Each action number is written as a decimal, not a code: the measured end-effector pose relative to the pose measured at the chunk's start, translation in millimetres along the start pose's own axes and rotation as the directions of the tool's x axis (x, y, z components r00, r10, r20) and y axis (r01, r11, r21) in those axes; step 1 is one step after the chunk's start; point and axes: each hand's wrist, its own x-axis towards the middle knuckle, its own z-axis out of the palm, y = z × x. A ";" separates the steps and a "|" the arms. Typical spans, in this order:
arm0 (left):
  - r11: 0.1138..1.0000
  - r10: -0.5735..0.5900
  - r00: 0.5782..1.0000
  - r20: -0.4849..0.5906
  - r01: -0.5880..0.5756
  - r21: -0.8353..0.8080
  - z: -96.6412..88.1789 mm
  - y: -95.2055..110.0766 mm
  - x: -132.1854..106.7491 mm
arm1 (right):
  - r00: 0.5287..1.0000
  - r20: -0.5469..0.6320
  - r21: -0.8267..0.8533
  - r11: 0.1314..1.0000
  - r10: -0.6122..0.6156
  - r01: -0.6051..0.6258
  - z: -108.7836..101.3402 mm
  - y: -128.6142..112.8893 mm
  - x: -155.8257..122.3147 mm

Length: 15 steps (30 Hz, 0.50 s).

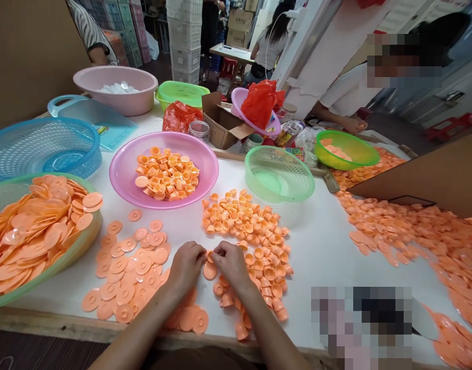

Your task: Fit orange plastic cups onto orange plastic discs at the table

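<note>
My left hand [188,259] and my right hand [230,258] meet at the middle of the white table, fingers pinched. A small orange plastic cup [210,254] sits between the fingertips, in my right hand's pinch. What the left fingertips pinch is hidden. Just below them is a round orange disc [210,271]; whether it is held or lies on the table I cannot tell. Flat orange discs with ring marks [125,294] spread beside my left forearm. Many small orange cups [272,272] lie loose around and beyond my right hand.
A pink basin [120,190] holds more cups. At the left, a green basin [91,241] is heaped with discs beside a blue basket [77,134]. A light green basket [280,192] stands beyond the cups. Orange pieces [405,231] cover the right side. A co-worker [347,97] sits there.
</note>
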 end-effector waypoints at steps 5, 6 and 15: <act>0.989 -0.071 0.997 -0.012 0.069 -0.132 -6.0 -1.4 7.4 | 0.995 -0.040 -0.052 0.995 -0.090 0.088 8.7 -3.3 9.3; 0.979 -0.091 0.996 -0.018 0.086 -0.183 -7.9 -2.1 9.5 | 0.993 -0.043 -0.056 0.993 -0.106 0.104 9.5 -4.6 12.5; 0.936 -0.307 0.952 0.004 0.303 -0.179 -5.0 -7.3 21.8 | 0.990 0.038 -0.223 0.965 -0.133 0.138 14.9 -20.0 29.4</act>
